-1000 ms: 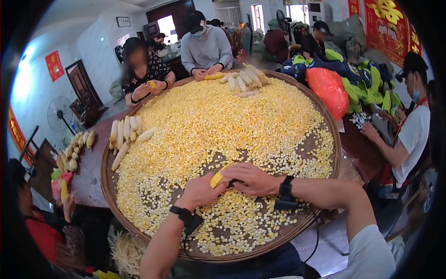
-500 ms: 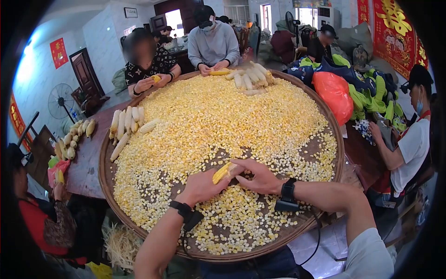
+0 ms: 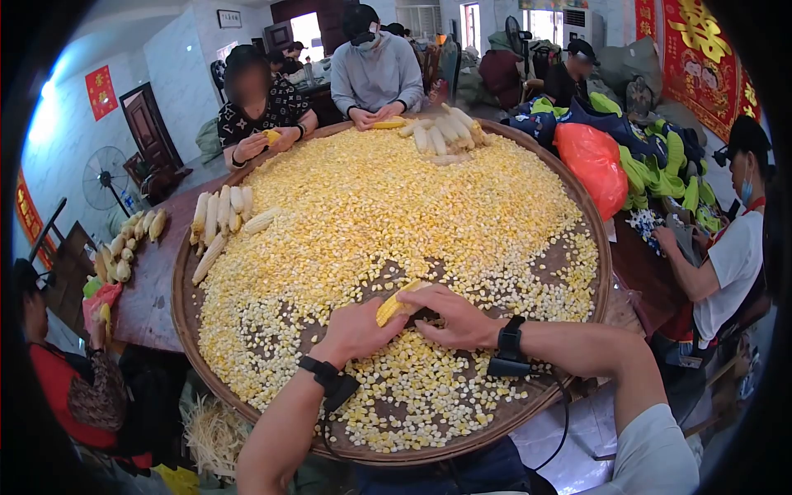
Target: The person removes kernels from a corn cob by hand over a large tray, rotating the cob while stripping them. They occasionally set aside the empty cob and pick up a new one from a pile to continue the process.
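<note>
A partly shelled corn cob (image 3: 391, 309) is held between my hands, its yellow kernels facing up. My left hand (image 3: 356, 330) wraps around the lower left end of it. My right hand (image 3: 456, 320) is on the upper right end, with the thumb and fingers pressed against the cob. Beneath both hands lie loose corn kernels (image 3: 355, 186), spread over a large round woven tray (image 3: 183, 318). Each wrist wears a black strapped device. My palms hide part of the cob.
Bare cobs lie in a pile (image 3: 219, 219) at the tray's left and another pile (image 3: 445, 136) at the back. Two people at the far rim hold corn. A red plastic bag (image 3: 591, 169) sits on the right; unshelled corn (image 3: 124, 243) lies left. Other people sit at both sides.
My right hand has shifted slightly along the cob, and its fingers are curled more. The person at the back left has lowered their corn a little.
</note>
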The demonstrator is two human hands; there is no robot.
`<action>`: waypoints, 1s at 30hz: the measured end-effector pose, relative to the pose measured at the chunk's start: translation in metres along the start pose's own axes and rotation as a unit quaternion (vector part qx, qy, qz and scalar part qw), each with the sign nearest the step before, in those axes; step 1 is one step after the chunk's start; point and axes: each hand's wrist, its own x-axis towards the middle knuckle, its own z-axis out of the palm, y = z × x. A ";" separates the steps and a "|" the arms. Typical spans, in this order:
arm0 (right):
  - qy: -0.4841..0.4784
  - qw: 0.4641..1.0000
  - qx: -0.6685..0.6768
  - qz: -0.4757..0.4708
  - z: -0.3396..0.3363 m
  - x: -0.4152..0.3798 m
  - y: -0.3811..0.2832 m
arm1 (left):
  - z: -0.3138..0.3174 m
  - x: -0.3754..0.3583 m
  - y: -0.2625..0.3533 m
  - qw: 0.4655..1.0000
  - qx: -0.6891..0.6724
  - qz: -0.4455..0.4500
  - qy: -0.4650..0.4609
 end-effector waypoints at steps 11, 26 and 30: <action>0.063 0.998 -0.024 0.007 0.002 -0.001 0.001 | -0.007 0.000 0.006 0.999 0.002 -0.023 -0.027; 0.049 0.996 -0.062 -0.037 0.000 0.001 -0.006 | -0.009 -0.003 0.008 0.999 -0.017 -0.021 -0.021; 0.046 0.997 -0.053 -0.029 0.002 0.001 -0.003 | -0.003 -0.001 0.003 1.000 -0.007 -0.012 -0.016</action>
